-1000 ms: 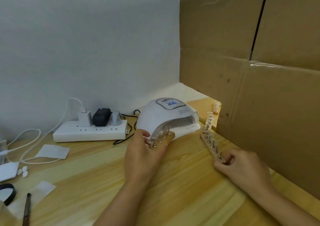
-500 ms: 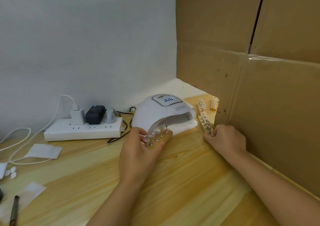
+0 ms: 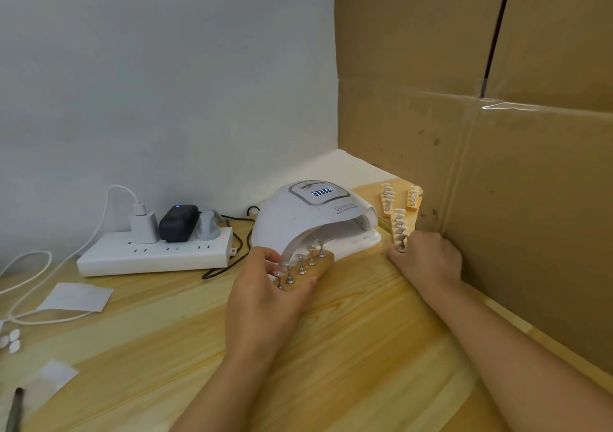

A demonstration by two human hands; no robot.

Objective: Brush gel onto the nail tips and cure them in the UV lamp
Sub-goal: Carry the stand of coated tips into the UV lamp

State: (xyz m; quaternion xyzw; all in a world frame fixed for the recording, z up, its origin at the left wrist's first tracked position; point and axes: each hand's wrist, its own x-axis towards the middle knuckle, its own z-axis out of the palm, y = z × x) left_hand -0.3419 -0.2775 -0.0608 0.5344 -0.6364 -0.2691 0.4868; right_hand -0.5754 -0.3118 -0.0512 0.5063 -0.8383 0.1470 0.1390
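Wooden nail-tip strip (image 3: 310, 267), far end hidden under the white domed UV lamp (image 3: 308, 216), pinched by the left hand (image 3: 265, 295); right hand (image 3: 428, 257) grips another studded wooden strip (image 3: 400, 229) by the table's right edge, fingertips hidden.

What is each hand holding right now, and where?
Left hand grips a wooden strip by its near end; right hand holds another strip at its near end.

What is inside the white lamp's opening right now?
The far end of a wooden strip with nail tips on pegs reaches under the UV lamp, held by the left hand. Deeper inside is hidden.
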